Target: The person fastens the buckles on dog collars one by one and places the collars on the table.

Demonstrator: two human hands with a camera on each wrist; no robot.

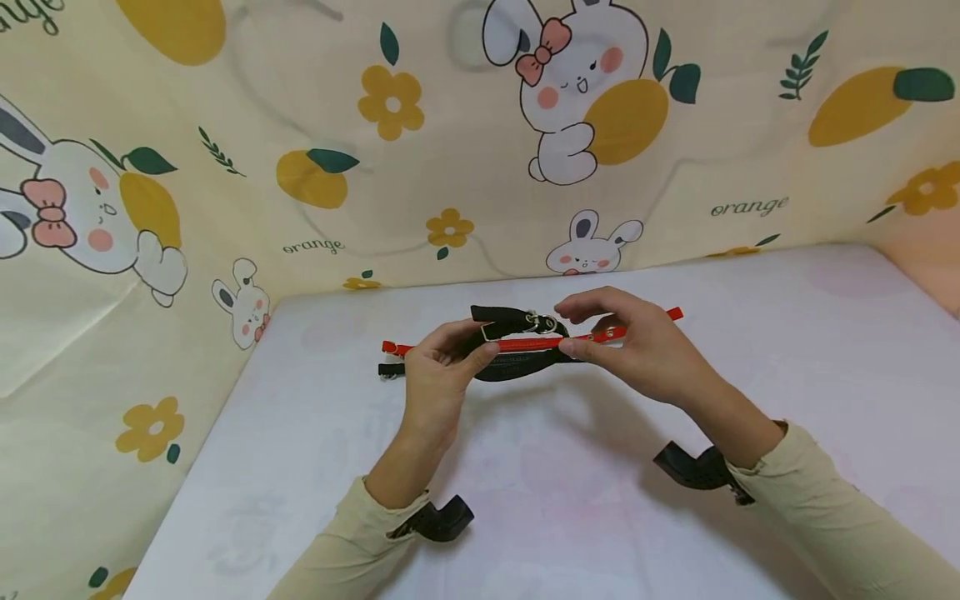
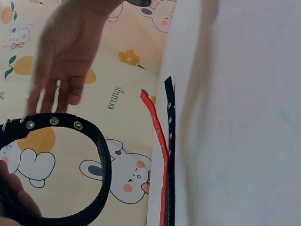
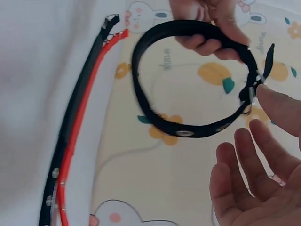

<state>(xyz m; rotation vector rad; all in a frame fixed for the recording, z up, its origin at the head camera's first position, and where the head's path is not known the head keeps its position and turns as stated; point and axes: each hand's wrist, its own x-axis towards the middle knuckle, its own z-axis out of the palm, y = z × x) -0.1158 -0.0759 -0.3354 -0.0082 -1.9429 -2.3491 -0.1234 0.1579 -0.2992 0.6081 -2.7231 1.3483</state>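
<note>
A black collar [image 3: 188, 28] is fastened into a round loop and held above the table. My left hand [image 1: 442, 375] grips one side of its band, fingers curled round it, as the right wrist view shows. Close to the metal buckle [image 3: 252, 94] is my right hand [image 3: 258, 179], thumb tip right at it and the other fingers spread loosely. The collar's free end [image 3: 269, 59] sticks out past the buckle. Metal eyelets [image 2: 54, 121] line the band. Beyond the loop, a red strap [image 3: 89, 84] and another black strap [image 3: 73, 113] lie side by side on the table.
The white table [image 1: 525, 500] reaches back to a cream cloth [image 1: 420, 175] printed with rabbits, oranges and flowers. Both lying straps have eyelets near one end. A black camera mount [image 1: 442, 521] sits at the left wrist, another mount [image 1: 697, 468] at the right.
</note>
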